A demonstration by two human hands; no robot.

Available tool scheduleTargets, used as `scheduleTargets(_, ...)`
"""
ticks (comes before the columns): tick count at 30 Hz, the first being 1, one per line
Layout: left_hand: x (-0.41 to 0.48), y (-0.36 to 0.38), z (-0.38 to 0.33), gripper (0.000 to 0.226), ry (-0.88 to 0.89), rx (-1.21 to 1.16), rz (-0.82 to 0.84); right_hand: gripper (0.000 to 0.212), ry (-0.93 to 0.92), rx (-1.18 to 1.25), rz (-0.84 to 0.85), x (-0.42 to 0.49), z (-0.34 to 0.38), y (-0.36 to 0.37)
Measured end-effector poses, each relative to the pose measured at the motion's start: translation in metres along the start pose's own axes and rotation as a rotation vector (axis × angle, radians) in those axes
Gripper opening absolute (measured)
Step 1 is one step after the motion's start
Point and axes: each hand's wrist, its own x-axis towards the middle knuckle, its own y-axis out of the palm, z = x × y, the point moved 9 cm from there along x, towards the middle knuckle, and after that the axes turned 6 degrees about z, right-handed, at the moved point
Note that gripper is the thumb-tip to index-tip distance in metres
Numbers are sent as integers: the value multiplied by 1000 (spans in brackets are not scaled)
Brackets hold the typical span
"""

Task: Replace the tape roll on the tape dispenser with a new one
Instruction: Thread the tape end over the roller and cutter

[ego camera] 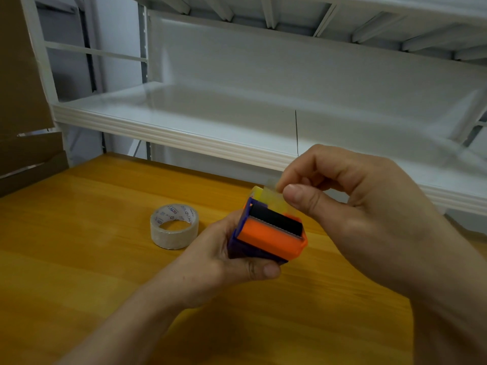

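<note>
My left hand (224, 259) grips a tape dispenser (268, 233) above the wooden table; it has a blue body, an orange front and a black toothed blade. A yellowish tape roll (272, 200) sits inside it, mostly hidden. My right hand (350, 204) pinches the free end of that tape (274, 184) between thumb and forefinger, just above the dispenser. A clear tape roll (174, 226) with a printed core lies flat on the table, to the left of the dispenser and apart from both hands.
The orange wooden table (79, 272) spreads under my hands. Behind it stands a white metal shelf unit (210, 143) whose front lip overhangs the table's far edge. Brown cardboard (21, 101) leans at the far left.
</note>
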Motion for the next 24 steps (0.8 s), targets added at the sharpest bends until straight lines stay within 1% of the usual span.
scheduleTargets(4, 0, -1, 2, 39, -5, -1, -5, 5, 14, 57, -10, 1, -1, 2)
scheduleTargets(7, 1, -3, 3, 38, -2, 12, -16, 9, 43, 83, 3, 2, -5, 6)
scheduleTargets(12, 3, -5, 8, 37, -7, 15, -33, 6, 56, -19, -61, 3, -5, 5)
scheduleTargets(15, 4, -6, 10, 35, -7, 40, -42, 8, 58, -87, -87, 4, -1, 8)
scheduleTargets(20, 4, -12, 10, 44, 1, 39, -92, 9, 78, -95, -105, 9, 3, 20)
scheduleTargets(24, 3, -15, 10, 42, -5, 32, -100, 8, 74, -107, -123, 11, 5, 23)
